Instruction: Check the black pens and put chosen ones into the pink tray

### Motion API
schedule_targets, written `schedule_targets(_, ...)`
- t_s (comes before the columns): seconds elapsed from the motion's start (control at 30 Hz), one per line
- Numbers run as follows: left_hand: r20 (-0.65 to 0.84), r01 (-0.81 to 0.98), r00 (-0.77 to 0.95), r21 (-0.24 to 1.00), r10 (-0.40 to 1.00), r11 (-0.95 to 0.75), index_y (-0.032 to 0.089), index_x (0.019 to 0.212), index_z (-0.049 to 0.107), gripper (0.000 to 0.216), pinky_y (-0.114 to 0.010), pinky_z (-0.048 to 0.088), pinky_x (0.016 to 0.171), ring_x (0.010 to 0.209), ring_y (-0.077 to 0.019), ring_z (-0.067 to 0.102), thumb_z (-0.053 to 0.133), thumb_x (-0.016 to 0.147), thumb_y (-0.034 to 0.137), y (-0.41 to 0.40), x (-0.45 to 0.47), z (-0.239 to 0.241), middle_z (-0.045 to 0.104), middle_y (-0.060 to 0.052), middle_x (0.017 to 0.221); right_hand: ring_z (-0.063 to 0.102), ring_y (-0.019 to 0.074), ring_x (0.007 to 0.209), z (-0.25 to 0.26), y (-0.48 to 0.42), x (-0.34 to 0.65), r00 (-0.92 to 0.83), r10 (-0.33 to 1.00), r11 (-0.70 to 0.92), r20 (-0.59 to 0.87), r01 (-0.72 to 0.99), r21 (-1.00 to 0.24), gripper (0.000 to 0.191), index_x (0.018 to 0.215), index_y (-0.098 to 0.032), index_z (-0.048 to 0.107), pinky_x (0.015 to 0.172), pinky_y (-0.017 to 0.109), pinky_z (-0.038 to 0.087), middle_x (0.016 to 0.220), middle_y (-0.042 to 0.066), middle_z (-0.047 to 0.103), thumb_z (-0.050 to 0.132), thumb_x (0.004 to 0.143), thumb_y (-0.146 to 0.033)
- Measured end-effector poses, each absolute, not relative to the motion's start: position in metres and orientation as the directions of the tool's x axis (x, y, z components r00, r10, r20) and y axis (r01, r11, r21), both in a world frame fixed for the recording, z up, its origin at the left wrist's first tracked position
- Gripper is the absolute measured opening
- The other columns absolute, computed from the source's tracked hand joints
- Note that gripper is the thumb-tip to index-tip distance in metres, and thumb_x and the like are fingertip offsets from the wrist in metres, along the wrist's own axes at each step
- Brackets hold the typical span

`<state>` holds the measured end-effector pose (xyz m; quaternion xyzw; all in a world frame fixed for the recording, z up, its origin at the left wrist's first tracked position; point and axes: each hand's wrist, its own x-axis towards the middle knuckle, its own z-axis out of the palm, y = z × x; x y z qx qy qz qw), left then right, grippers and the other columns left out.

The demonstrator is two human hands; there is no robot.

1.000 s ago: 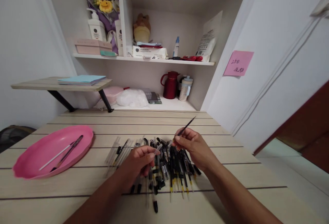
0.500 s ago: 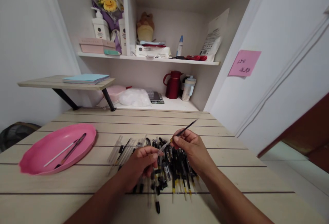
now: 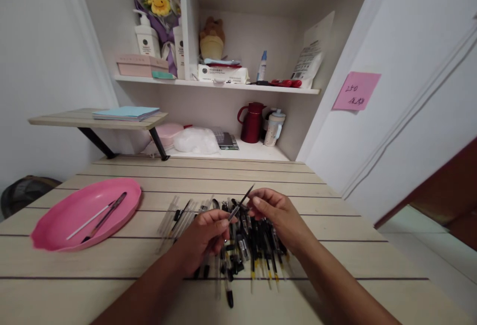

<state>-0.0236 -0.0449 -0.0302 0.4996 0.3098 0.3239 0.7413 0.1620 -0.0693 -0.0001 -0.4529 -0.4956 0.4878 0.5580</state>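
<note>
Near the centre of the frame, the left hand (image 3: 208, 230) is pinched on a clear pen barrel (image 3: 234, 212), from which a dark ink refill (image 3: 247, 194) slants toward the upper right; gripping low probably keeps the barrel steady and the refill's upper length free. The right hand (image 3: 272, 210) is apart from the left, its fingers curled just right of the refill; whether they touch it or pinch anything, I cannot tell. So barrel and refill lie between the two hands, above the heap on the counter (image 3: 372, 260). There, clear tubes (image 3: 164, 220) lie side by side left of the left hand, and yellow-ended refills (image 3: 268, 260) fan out below the right, perhaps kept by kind for easy reach. At the left of the frame, a pink tray (image 3: 48, 235) holds a thin white rod (image 3: 87, 222) and a dark pen (image 3: 108, 217), seemingly set aside from the heap
</note>
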Motion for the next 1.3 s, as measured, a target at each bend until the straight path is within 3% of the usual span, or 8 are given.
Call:
schedule_targets(0.23, -0.164, -0.194, 0.592, 0.921, 0.789, 0.337, 0.013, 0.088, 0.057, 0.021, -0.015, 0.018, 0.032, 0.036, -0.0017, 0.036, 0.056, 0.074, 0.029, -0.044, -0.024, -0.029, 0.052, 0.003, 0.06, 0.054, 0.0108, 0.056, -0.004, -0.07, 0.198, 0.148, 0.982, 0.114, 0.115, 0.015, -0.993, 0.027, 0.079, -0.016, 0.06, 0.053, 0.023, 0.038, 0.067, 0.001, 0.062, 0.062, 0.069, -0.041)
schedule_targets(0.37, -0.158, -0.237, 0.566, 0.909, 0.809, 0.343, 0.014, 0.088, 0.056, 0.02, -0.015, 0.021, 0.033, 0.038, -0.0018, 0.036, 0.058, 0.073, 0.028, -0.043, -0.024, -0.029, 0.051, 0.003, 0.061, 0.054, 0.0125, 0.056, -0.011, -0.075, 0.22, 0.191, 0.973, 0.08, 0.129, 0.243, -0.967, 0.024, 0.074, -0.016, 0.059, 0.054, 0.025, 0.038, 0.063, 0.0, 0.06, 0.059, 0.07, -0.04)
schedule_targets(0.63, -0.065, -0.355, 0.55, 0.884, 0.832, 0.304, 0.018, 0.082, 0.051, 0.015, -0.017, 0.035, 0.045, 0.05, -0.0049, 0.044, 0.062, 0.071, 0.02, -0.042, -0.024, -0.03, 0.05, 0.003, 0.066, 0.05, 0.0135, 0.053, -0.033, -0.1, 0.248, 0.076, 0.997, -0.052, 0.016, 0.807, -0.588, 0.012, 0.062, -0.018, 0.056, 0.049, 0.023, 0.031, 0.055, 0.0, 0.057, 0.051, 0.071, -0.025)
schedule_targets(0.8, -0.048, -0.381, 0.57, 0.869, 0.82, 0.316, 0.017, 0.079, 0.049, 0.016, -0.017, 0.035, 0.046, 0.051, -0.0046, 0.043, 0.062, 0.07, 0.017, -0.042, -0.023, -0.027, 0.048, 0.003, 0.068, 0.053, 0.0147, 0.058, -0.044, -0.108, 0.243, 0.117, 0.993, -0.118, -0.029, 0.907, -0.404, 0.005, 0.064, -0.019, 0.055, 0.051, 0.023, 0.029, 0.062, 0.002, 0.062, 0.052, 0.067, -0.02)
schedule_targets(1.0, -0.069, -0.369, 0.595, 0.862, 0.801, 0.348, 0.017, 0.078, 0.044, 0.015, -0.016, 0.035, 0.045, 0.05, -0.0044, 0.043, 0.058, 0.073, 0.018, -0.043, -0.024, -0.028, 0.047, 0.003, 0.068, 0.055, 0.0167, 0.062, -0.055, -0.108, 0.237, 0.17, 0.985, -0.172, -0.035, 0.937, -0.305, 0.004, 0.066, -0.019, 0.056, 0.053, 0.024, 0.028, 0.067, 0.004, 0.064, 0.052, 0.068, -0.019)
schedule_targets(1.13, -0.059, -0.356, 0.62, 0.867, 0.782, 0.348, 0.018, 0.079, 0.041, 0.016, -0.015, 0.029, 0.039, 0.043, -0.0034, 0.04, 0.056, 0.074, 0.021, -0.045, -0.022, -0.029, 0.048, 0.004, 0.064, 0.055, 0.0161, 0.061, -0.051, -0.111, 0.236, 0.185, 0.983, -0.176, -0.016, 0.906, -0.385, 0.013, 0.077, -0.019, 0.059, 0.054, 0.024, 0.03, 0.066, 0.003, 0.063, 0.051, 0.068, -0.016)
schedule_targets(1.23, -0.056, -0.308, 0.653, 0.891, 0.755, 0.332, 0.018, 0.08, 0.042, 0.015, -0.015, 0.023, 0.035, 0.039, -0.0027, 0.037, 0.054, 0.076, 0.026, -0.047, -0.02, -0.03, 0.048, 0.005, 0.061, 0.053, 0.0149, 0.058, -0.033, -0.111, 0.227, 0.143, 0.988, -0.076, 0.064, 0.792, -0.605, 0.029, 0.097, -0.02, 0.058, 0.054, 0.025, 0.034, 0.068, 0.001, 0.062, 0.051, 0.069, -0.018)
schedule_targets(1.3, -0.073, -0.26, 0.677, 0.907, 0.732, 0.331, 0.018, 0.082, 0.043, 0.015, -0.015, 0.019, 0.034, 0.038, -0.0025, 0.036, 0.053, 0.077, 0.028, -0.048, -0.019, -0.032, 0.05, 0.004, 0.06, 0.051, 0.0141, 0.058, -0.018, -0.107, 0.214, 0.118, 0.986, 0.018, 0.118, 0.625, -0.78, 0.024, 0.094, -0.02, 0.06, 0.054, 0.025, 0.035, 0.067, 0.0, 0.059, 0.052, 0.072, -0.023)
